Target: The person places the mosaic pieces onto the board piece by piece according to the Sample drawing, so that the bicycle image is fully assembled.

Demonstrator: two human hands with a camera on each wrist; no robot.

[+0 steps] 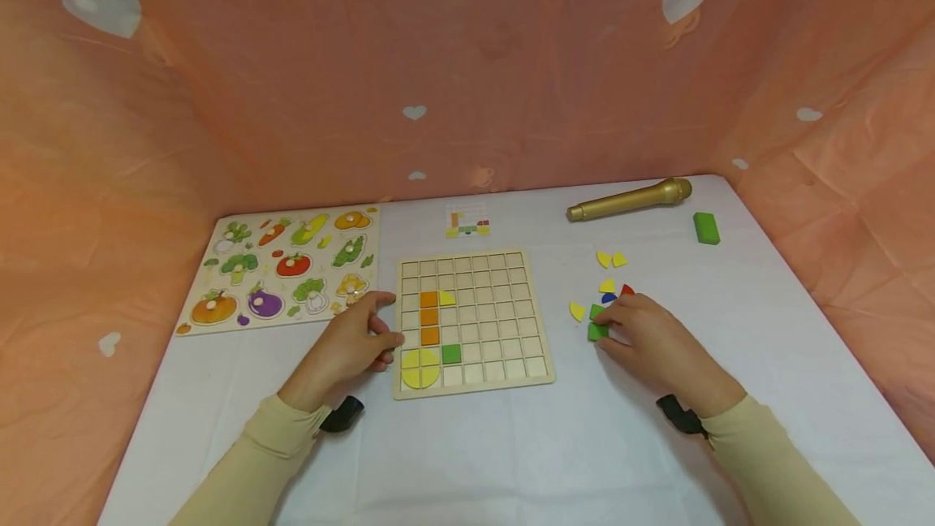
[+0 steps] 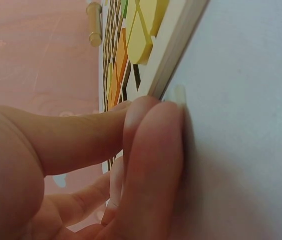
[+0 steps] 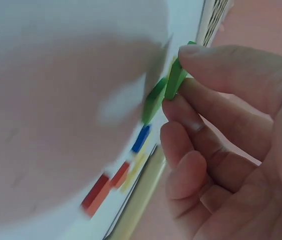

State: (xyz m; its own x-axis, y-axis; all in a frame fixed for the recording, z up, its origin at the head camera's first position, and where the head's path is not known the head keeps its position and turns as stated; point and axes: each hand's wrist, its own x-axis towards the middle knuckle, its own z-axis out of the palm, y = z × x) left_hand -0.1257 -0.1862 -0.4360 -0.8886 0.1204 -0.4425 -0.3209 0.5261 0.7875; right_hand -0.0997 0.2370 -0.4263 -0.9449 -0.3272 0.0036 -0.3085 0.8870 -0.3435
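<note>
Gridded wooden board lies on white cloth before peach drapes.

The head view looks forward and down from above the near side of the table, far enough off to take in both side edges, the far edge and the curtain. The left wrist view, low and turned sideways, sits close to the left hand, facing past the board toward the far edge. The right wrist view, also sideways, looks that way from close by the right hand. Head and left wrist share the board and the microphone near the far right corner; head and right wrist share the pinched green square.
</note>
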